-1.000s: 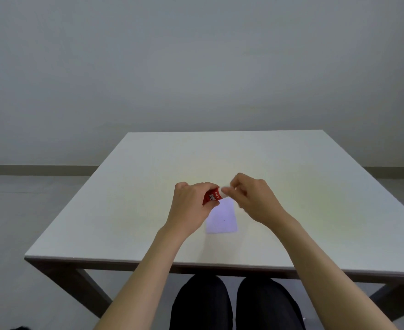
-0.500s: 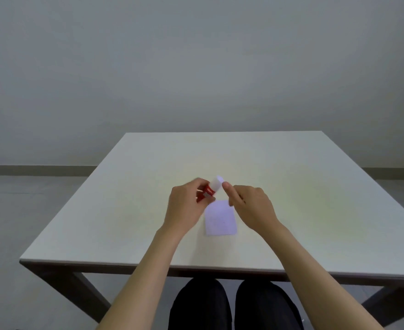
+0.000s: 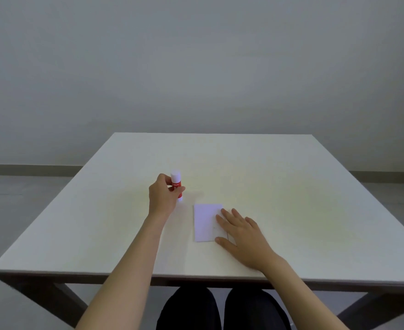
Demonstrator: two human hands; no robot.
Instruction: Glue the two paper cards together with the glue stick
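While the left hand grips the capped glue stick upright on the table, the right hand lies flat and open, fingers on the cards nearby

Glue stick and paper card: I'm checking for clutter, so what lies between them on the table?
Nothing: in the head view, only bare table separates the glue stick, upright in the left hand, from the paper card.

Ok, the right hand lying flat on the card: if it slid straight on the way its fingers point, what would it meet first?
The right hand points forward and slightly left across the card. Beyond the card's far edge only bare table shows; the glue stick stands off to the left, probably outside that line.
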